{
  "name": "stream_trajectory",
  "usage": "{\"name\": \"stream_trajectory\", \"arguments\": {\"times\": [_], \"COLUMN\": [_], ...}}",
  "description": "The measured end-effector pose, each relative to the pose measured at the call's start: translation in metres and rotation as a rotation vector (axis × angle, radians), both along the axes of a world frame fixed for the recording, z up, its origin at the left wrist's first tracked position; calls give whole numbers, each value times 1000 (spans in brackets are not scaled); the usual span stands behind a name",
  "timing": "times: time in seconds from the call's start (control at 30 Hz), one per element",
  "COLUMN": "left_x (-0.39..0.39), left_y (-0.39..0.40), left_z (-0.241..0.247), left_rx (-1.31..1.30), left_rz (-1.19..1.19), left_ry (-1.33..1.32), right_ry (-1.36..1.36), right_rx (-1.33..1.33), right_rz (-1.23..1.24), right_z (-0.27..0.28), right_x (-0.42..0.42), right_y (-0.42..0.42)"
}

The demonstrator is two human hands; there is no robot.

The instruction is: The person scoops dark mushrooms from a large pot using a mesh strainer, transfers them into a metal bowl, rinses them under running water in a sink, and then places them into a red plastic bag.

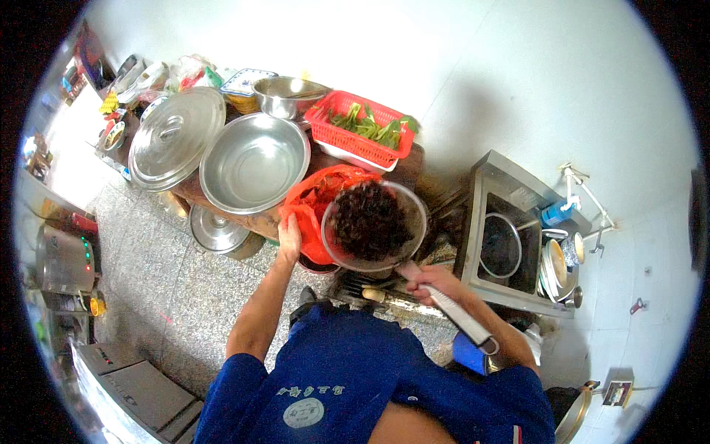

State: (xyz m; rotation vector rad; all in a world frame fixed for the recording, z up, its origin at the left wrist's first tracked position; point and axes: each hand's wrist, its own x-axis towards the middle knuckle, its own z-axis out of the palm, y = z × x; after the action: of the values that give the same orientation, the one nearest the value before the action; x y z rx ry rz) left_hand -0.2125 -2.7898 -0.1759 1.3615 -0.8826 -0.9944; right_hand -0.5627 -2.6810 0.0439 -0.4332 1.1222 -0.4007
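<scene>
My right hand [438, 284] grips the long handle of a round mesh strainer [417, 213]. A heap of small dark food pieces [369, 222] lies in its mesh; I cannot tell what they are. Pinched in my left hand [289, 238] is the near-left edge of a red plastic bag [313, 236]. The bag's mouth gapes, and more dark matter shows inside it. Part of the strainer overlaps the bag's right side and hides it. Below the bag, the rim of a container just shows.
On the wooden table [266, 222] stand a wide metal basin [255, 161], a large metal lid [175, 133] and a red basket [349, 130] of leafy greens [369, 125]. A metal sink [471, 266] is at right, with stacked dishes [550, 266] beside it. A lidded pot [218, 227] sits lower left.
</scene>
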Motion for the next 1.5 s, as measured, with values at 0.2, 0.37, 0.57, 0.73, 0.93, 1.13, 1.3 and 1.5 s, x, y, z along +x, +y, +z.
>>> {"name": "stream_trajectory", "arguments": {"times": [0.2, 0.37, 0.57, 0.73, 0.93, 1.13, 1.3, 1.5], "left_x": [-12, -10, -12, -20, -14, -7, 0, 2], "left_y": [50, 61, 53, 43, 29, 25, 21, 33], "left_z": [15, 28, 23, 28, 14, 26, -7, 32], "left_rx": [-9, -259, -156, -64, -120, -137, -77, 5], "left_rz": [-229, -312, -331, -323, -269, -101, -73, -206], "left_ry": [-354, -343, -59, 2, 434, 301, 272, 150], "right_ry": [-66, 160, 166, 392, 488, 405, 216, 291], "right_rx": [81, -63, -130, -312, -384, -431, -292, -331], "right_rz": [76, -98, -194, -193, -113, -140, -408, -735], "right_z": [-64, -52, -50, -29, -27, -28, -8, 3], "right_x": [8, 63, 83, 119, 106, 109, 77, 12], "right_y": [-11, -28, -35, -30, -23, -24, 3, 70]}}
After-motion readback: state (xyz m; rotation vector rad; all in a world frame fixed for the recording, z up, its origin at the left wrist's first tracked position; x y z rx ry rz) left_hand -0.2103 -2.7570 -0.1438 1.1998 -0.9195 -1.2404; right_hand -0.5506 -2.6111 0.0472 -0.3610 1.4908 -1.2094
